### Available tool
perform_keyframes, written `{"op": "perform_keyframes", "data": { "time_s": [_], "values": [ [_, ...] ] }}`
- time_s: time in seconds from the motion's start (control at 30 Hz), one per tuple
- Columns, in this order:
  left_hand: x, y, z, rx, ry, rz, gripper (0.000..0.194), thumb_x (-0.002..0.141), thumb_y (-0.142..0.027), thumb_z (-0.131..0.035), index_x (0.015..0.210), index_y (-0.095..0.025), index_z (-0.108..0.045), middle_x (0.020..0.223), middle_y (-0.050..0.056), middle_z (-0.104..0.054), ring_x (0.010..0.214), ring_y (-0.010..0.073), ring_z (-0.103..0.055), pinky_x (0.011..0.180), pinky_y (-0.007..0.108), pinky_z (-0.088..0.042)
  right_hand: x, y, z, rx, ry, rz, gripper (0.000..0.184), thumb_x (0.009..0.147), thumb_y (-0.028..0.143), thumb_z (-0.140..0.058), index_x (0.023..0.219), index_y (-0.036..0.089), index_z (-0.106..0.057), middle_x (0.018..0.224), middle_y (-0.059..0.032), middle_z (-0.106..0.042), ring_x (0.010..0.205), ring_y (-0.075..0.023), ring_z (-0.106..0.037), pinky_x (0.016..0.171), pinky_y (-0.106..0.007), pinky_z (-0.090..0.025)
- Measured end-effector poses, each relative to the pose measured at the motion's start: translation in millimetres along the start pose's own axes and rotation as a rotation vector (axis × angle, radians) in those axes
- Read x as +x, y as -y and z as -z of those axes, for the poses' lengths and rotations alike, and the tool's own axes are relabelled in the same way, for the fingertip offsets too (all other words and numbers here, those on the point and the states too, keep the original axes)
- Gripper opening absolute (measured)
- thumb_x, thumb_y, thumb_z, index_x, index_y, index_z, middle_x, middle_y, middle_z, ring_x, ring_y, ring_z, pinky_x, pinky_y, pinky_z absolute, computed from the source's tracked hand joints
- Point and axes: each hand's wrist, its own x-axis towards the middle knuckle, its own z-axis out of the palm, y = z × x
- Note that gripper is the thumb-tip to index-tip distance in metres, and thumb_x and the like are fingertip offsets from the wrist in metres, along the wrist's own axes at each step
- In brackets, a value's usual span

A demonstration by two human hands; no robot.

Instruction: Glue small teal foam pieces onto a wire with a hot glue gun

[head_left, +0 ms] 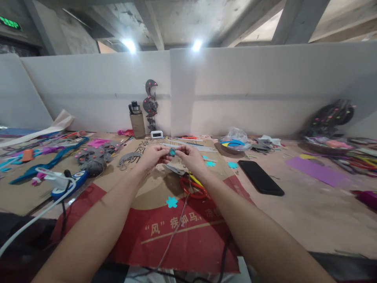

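The left hand [156, 157] and right hand [191, 156] pinch a small teal piece [172, 152] between their fingertips.
It is held above the brown-and-red printed cardboard sheet [123, 239]; a thin grey cord [169, 247] trails below the right hand toward the near edge. That cord could catch on the red plastic scissor handle [196, 195] if pulled, and so small a piece might slip or crease under an uneven pinch. 1 turquoise, flower-shaped cutout [171, 202] lies nearer.
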Motion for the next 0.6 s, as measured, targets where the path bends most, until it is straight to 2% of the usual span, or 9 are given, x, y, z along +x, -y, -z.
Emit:
{"op": "perform_keyframes", "data": {
  "time_s": [0.1, 0.43, 0.6],
  "values": [
    [1.7, 0.4, 2.0, -0.028, -0.046, -0.016, 0.014, 0.068, -0.022, -0.069, 0.073, -0.010, -0.063, 0.065, 0.006, -0.065, 0.055, 0.0104, -0.061, 0.050, 0.019, -0.049, -0.5, -0.9, -0.7, 0.006, 0.013, -0.012, 0.020, 0.072, 0.036, -0.058, 0.082, 0.019, -0.058, 0.066, 0.0030, -0.055, 0.060, -0.0102, -0.047, 0.057, -0.023, -0.036],
    [1.3, 1.8, -0.3, -0.075, -0.065, -0.044, 0.018, 0.066, -0.022, -0.070, 0.078, -0.011, -0.062, 0.067, 0.006, -0.065, 0.056, 0.0115, -0.062, 0.048, 0.019, -0.048, -0.8, 0.2, -2.1, -0.017, -0.013, -0.033, 0.018, 0.072, 0.037, -0.057, 0.077, 0.019, -0.058, 0.066, 0.0021, -0.055, 0.060, -0.0111, -0.047, 0.056, -0.023, -0.036],
    [6.5, 2.8, 6.3, -0.097, -0.204, -0.107, 0.017, 0.066, -0.022, -0.068, 0.078, -0.012, -0.060, 0.069, 0.004, -0.064, 0.054, 0.0094, -0.060, 0.044, 0.017, -0.044, 0.3, 9.8, 6.4, -0.079, 0.001, -0.062, 0.028, 0.082, 0.041, -0.042, 0.072, 0.020, -0.058, 0.063, 0.0007, -0.054, 0.057, -0.0124, -0.046, 0.053, -0.024, -0.034]
  ]
}}
